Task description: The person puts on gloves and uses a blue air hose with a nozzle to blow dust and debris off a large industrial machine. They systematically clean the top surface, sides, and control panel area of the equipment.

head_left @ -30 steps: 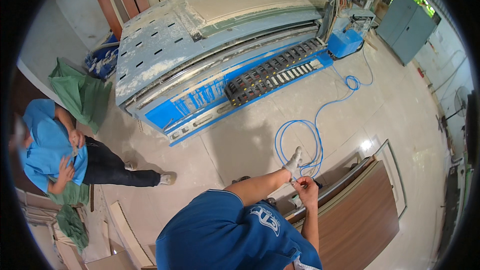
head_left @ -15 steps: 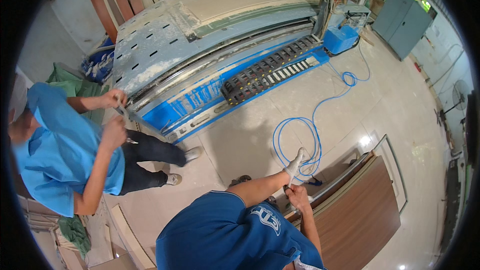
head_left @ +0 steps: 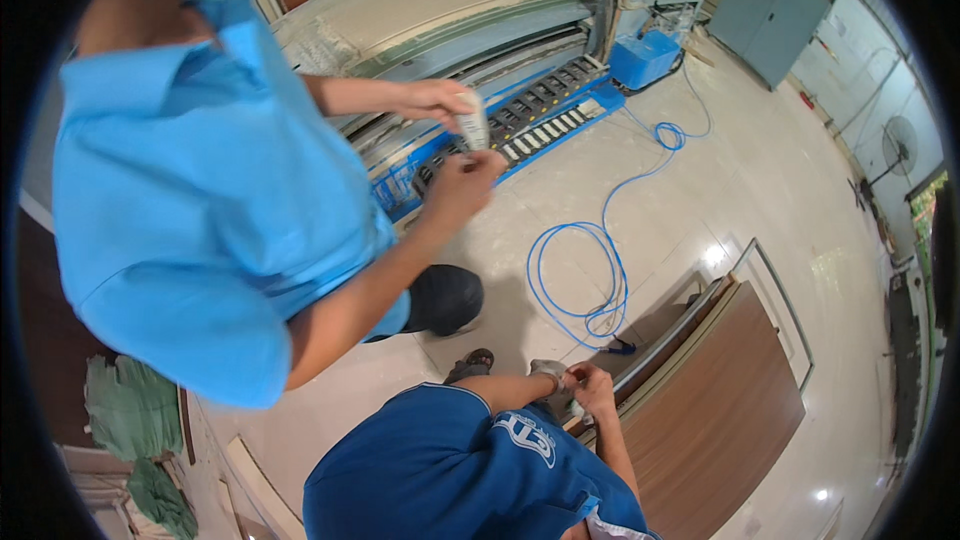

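My left hand (head_left: 546, 370) wears a pale work glove and is bent inward in front of my dark blue shirt; its fingers are mostly hidden. Against it, my bare right hand (head_left: 594, 389) has its fingers closed at the glove (head_left: 556, 366). A small white piece (head_left: 578, 410) shows below the right hand; its kind is unclear. To the left stands a co-worker in a light blue shirt (head_left: 220, 200), whose two hands hold a whitish cloth-like item (head_left: 474, 124), possibly a glove.
Brown wood-grain panels (head_left: 715, 410) lean beside a metal frame (head_left: 785, 310) at my right. A blue hose (head_left: 622, 280) lies coiled on the tiled floor. Ahead stands a large flatbed machine (head_left: 470, 10) with a black cable chain (head_left: 540, 100). Green sacks (head_left: 130, 410) lie at left.
The co-worker has stepped closer, toward the right. My gloved left hand has drawn back from its outstretched position, and my right hand stays close to it.
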Motion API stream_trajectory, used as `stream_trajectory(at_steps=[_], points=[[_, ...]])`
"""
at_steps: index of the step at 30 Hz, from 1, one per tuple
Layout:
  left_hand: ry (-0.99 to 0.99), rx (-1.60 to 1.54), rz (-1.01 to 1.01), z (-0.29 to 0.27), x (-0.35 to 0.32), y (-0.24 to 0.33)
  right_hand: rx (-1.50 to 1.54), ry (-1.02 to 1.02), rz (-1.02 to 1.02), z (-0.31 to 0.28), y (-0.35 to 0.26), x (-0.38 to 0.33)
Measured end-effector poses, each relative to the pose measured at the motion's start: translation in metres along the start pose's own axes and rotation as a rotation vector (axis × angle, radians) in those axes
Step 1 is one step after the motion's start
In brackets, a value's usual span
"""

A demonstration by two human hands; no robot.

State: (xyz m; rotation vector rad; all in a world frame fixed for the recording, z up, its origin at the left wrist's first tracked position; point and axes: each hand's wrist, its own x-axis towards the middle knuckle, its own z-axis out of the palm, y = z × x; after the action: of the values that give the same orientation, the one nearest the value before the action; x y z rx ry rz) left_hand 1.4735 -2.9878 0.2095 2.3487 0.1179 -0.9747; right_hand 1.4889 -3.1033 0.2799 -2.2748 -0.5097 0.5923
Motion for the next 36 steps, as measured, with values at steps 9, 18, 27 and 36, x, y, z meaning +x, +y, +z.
stream_trajectory(at_steps=[9, 18, 27, 36], points=[[-0.119, 0.085, 0.302, 0.011, 0.004, 0.009, -0.265, 0.006, 0.048, 0.022, 0.002, -0.01], [0.071, -0.029, 0.284, -0.003, 0.014, -0.007, 1.227, -0.179, 0.273, 0.018, 0.0, -0.021], [0.51, -1.155, 0.201, -0.016, 0.072, -0.013, 0.792, 0.087, 0.277, -0.011, 0.015, 0.0], [-0.144, -1.508, -0.088, -0.074, -0.009, 0.031, 0.609, -0.292, -0.035, -0.008, 0.009, 0.001]])
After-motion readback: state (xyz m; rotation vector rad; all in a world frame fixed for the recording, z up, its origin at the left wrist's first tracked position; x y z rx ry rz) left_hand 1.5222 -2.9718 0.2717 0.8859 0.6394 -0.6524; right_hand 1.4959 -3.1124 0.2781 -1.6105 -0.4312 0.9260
